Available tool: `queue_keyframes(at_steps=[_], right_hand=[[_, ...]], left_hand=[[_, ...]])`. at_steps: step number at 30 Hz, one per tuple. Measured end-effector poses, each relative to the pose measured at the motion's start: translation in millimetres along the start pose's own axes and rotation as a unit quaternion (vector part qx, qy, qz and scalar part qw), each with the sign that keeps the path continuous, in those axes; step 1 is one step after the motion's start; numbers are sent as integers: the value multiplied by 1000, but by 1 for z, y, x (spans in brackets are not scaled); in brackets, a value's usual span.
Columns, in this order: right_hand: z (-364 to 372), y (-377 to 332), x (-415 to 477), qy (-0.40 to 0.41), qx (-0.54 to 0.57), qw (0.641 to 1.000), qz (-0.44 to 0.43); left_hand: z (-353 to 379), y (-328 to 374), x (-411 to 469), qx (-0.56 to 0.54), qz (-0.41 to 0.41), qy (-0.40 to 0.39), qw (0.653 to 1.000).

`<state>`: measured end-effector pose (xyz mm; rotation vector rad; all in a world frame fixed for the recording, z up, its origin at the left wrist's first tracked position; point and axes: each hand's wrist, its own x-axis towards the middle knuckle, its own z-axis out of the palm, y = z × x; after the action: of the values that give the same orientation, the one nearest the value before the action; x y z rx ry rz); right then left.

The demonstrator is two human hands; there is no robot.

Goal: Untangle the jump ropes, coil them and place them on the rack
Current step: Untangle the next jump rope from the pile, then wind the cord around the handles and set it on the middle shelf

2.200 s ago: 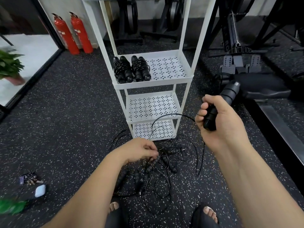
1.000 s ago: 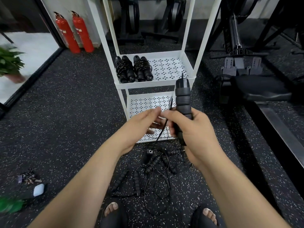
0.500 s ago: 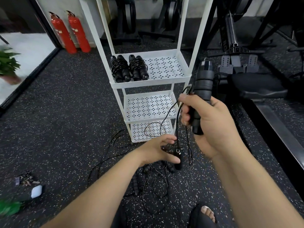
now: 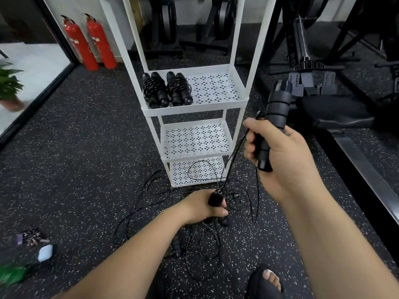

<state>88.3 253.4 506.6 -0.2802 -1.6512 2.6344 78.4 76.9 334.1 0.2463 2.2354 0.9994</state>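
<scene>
Jump rope [image 4: 229,167], partly raised from the tangle [image 4: 177,244] on the floor [image 4: 86,147] before the rack [image 4: 194,110]: handles probably light and firm; cord [image 4: 238,145] thin, limp, apt to snag; right grip [image 4: 280,152] closed round one handle [image 4: 275,113], left grip [image 4: 203,207] round the other handle [image 4: 216,198]; best held by the handles.

We note matt ribbed jump-rope handle [image 4: 277,111], glossy cord [image 4: 230,169], white painted perforated metal rack [image 4: 194,110], rough speckled rubber floor [image 4: 86,147] around rack.
</scene>
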Motion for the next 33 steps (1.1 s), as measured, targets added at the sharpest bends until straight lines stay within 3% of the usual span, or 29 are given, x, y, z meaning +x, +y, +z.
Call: queue_keyframes(at_steps=[11, 15, 21, 26, 33], right_hand=[[-13, 13, 9, 40, -32, 999, 20], [-7, 21, 6, 45, -67, 997, 17], [14, 28, -9, 34, -117, 993, -4], [25, 37, -20, 17, -202, 978, -53], [32, 46, -25, -19, -233, 970, -69]], left_hand=[[-52, 73, -56, 9, 43, 20, 999], [-64, 88, -80, -44, 73, 112, 990], [-78, 89, -84, -209, 128, 240, 939], [-87, 87, -84, -307, 144, 239, 910], [-98, 83, -85, -318, 153, 215, 911]])
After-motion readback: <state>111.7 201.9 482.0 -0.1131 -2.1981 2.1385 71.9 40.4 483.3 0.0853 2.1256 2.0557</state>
